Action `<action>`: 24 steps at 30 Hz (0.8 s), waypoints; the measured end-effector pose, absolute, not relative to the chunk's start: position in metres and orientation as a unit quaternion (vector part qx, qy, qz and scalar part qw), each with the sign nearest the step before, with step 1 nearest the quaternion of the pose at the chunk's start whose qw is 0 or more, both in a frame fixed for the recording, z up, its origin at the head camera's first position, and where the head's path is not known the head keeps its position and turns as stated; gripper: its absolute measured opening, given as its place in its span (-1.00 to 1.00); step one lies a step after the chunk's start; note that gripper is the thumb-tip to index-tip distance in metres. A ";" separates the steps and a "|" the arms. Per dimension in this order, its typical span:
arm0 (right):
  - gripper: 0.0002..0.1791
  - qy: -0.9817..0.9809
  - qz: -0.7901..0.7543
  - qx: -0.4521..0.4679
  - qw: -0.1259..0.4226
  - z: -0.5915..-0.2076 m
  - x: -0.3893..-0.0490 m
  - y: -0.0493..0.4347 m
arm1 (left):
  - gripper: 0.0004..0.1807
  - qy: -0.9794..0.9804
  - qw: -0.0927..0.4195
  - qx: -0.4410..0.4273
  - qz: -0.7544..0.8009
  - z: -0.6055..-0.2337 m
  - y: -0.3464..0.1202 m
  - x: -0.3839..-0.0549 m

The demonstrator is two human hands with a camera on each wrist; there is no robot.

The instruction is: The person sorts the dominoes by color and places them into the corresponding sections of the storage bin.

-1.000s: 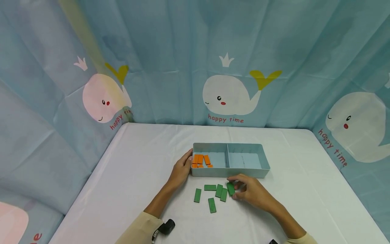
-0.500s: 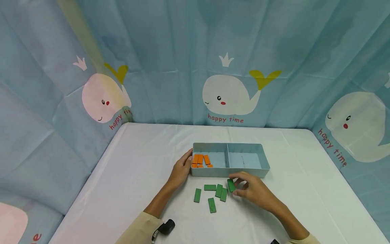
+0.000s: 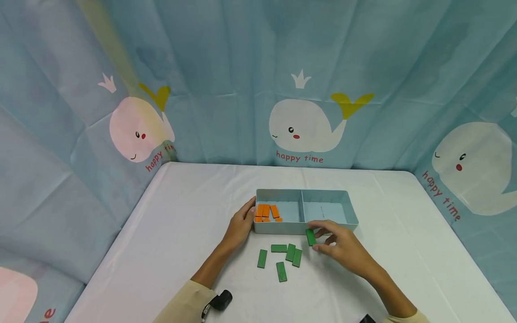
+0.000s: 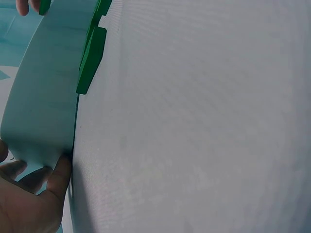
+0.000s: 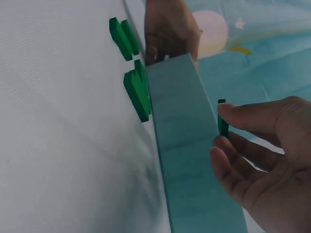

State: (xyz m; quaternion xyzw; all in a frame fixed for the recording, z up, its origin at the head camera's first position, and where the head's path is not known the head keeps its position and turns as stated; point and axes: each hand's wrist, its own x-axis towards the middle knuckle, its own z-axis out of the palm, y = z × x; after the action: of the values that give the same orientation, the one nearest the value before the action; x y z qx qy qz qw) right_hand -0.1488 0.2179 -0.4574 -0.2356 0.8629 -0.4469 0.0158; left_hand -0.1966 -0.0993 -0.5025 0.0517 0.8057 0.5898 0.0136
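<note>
Head view: the right hand [image 3: 344, 249] pinched a green tile [image 3: 310, 237] end-to-end, axis eleven-to-five, the box's right compartment [image 3: 333, 212] at one o'clock.

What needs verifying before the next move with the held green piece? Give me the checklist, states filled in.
1. Green piece pinched in the right hand: ok.
2. Left hand against the left end of the box: ok.
3. Visible orange pieces within the left compartment: ok.
4. Right compartment free of pieces: cannot tell; none shows, but the front wall may hide some floor.
5. Gap between green piece and front wall: cannot tell.
6. Table free of other green pieces: not ok; five lie there.
</note>
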 end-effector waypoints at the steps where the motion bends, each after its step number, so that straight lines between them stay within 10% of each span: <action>1: -0.39 0.863 -0.447 -0.236 0.011 -0.457 -0.149 0.219 | -0.42 0.806 0.013 0.051 0.589 -0.502 -0.099 -0.197; 24: -0.35 0.854 -0.468 -0.223 -0.046 -0.444 -0.169 0.233 | -0.40 0.806 0.013 0.055 0.590 -0.504 -0.100 -0.198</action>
State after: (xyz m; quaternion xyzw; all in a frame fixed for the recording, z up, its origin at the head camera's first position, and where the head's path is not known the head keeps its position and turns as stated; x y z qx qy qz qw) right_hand -0.1695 0.2331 -0.4438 -0.2230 0.8540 -0.4678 -0.0461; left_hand -0.1977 -0.0999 -0.5038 0.0546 0.8057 0.5897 0.0135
